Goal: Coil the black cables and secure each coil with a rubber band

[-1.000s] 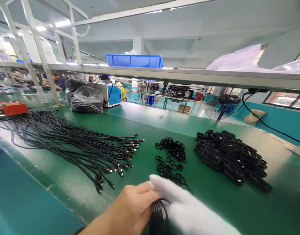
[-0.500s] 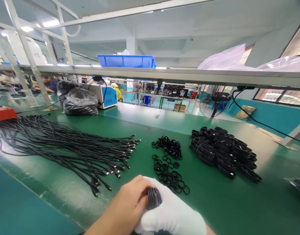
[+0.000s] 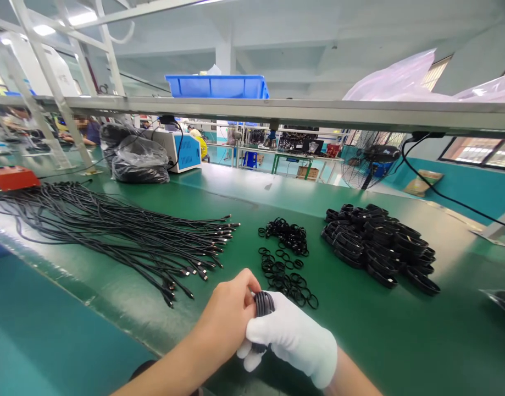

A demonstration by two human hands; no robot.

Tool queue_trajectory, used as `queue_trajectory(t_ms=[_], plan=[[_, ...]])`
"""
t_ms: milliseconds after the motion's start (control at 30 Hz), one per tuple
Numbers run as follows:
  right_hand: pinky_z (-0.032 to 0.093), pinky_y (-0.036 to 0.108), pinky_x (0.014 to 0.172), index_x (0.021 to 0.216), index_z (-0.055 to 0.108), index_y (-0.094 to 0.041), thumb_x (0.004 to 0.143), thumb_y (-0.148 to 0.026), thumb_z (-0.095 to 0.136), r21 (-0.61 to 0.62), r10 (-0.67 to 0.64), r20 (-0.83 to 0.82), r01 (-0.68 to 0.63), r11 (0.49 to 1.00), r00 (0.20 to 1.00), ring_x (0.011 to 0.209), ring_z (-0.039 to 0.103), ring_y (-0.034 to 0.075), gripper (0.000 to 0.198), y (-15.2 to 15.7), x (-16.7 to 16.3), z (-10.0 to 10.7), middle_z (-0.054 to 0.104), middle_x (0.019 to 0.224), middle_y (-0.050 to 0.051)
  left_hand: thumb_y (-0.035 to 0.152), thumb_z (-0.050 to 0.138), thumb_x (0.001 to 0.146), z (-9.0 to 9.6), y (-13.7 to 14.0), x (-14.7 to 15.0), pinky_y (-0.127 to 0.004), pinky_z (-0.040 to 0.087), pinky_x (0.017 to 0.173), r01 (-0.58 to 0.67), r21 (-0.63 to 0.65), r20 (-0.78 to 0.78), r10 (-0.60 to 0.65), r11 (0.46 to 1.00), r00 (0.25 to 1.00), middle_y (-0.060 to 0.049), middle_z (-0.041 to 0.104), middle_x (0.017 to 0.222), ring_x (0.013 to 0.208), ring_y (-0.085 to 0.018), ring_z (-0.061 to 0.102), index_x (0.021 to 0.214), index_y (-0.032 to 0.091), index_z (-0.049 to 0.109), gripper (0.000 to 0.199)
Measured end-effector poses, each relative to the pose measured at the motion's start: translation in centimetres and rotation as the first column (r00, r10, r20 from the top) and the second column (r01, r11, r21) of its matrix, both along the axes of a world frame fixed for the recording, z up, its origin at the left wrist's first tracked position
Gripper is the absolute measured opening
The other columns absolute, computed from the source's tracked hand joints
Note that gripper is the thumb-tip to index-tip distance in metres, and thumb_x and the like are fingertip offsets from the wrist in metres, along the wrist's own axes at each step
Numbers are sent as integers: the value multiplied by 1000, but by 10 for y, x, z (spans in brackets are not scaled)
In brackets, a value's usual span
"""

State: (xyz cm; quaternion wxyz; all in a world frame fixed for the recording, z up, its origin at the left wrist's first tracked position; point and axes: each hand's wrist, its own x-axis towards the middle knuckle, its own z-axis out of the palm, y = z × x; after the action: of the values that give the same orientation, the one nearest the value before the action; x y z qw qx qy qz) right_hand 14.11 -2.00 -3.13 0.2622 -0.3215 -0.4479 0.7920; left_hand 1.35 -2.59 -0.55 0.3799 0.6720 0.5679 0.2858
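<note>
A black cable [image 3: 264, 304], wound into a tight coil, is between my two hands above the front of the green table. My right hand [image 3: 291, 330], in a white glove, is closed around the coil with the thumb across its near side. My bare left hand [image 3: 231, 302] presses its bent fingers against the coil's left side. Just beyond my hands lie loose black rings [image 3: 291, 283], with a denser heap of rings [image 3: 287, 234] behind them. Many straight black cables [image 3: 145, 231] lie to the left, their plugs pointing toward the middle.
On the right is a pile of coiled black cables [image 3: 378, 242]. A red box [image 3: 13, 177] sits at the left, and a bagged black bundle [image 3: 139, 159] stands near a white-and-blue machine [image 3: 182, 151]. A shelf [image 3: 310, 110] carrying a blue bin [image 3: 217, 86] spans the table.
Both hands have risen slightly with the coil, and more of the gloved hand and its wrist shows. The camera view has tilted down a little.
</note>
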Motion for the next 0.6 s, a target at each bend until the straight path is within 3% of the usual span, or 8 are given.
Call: queue_trajectory(t_ms=[100, 200, 333, 467, 600], plan=[[48, 23, 47, 65, 60, -8, 53, -17, 66, 12, 26, 29, -27, 1000, 999, 46, 58, 12, 16, 0, 1, -2, 61, 57, 4, 9, 47, 71, 6, -2, 1, -20, 30, 49, 3, 84, -138, 8, 996, 990, 7, 51, 54, 51, -11, 44, 71, 21, 50, 13], [45, 20, 40, 63, 60, -8, 53, -18, 64, -3, 27, -7, -27, 1000, 1000, 40, 55, 12, 15, -1, 0, 3, 59, 52, 3, 7, 47, 69, 13, -4, -2, -20, 31, 51, 2, 139, -196, 25, 990, 980, 5, 53, 60, 53, -11, 46, 71, 21, 54, 15], [43, 20, 35, 64, 61, -8, 49, -23, 67, -32, 45, -79, -48, 998, 996, 39, 54, 13, 21, -2, -3, 9, 58, 50, 3, 4, 46, 68, 12, -3, -8, -21, 39, 57, 37, 219, -114, -12, 975, 993, 2, 56, 77, 60, -11, 53, 81, 20, 60, 25], [42, 17, 38, 52, 57, -10, 49, -15, 65, 40, 38, 22, -38, 998, 999, 39, 51, 9, 10, -1, -4, 6, 55, 46, 0, 1, 43, 70, 3, -1, -9, -22, 40, 59, 44, 300, -84, -20, 953, 996, 2, 55, 71, 64, -12, 54, 70, 19, 61, 25], [43, 18, 40, 52, 53, -12, 46, -14, 69, 69, 50, 55, -54, 996, 997, 42, 50, 8, 18, 0, -5, 6, 51, 50, -4, 0, 44, 70, -6, -3, -10, -22, 42, 60, 24, 288, -38, -13, 957, 999, 2, 57, 70, 64, -13, 56, 72, 18, 63, 27]])
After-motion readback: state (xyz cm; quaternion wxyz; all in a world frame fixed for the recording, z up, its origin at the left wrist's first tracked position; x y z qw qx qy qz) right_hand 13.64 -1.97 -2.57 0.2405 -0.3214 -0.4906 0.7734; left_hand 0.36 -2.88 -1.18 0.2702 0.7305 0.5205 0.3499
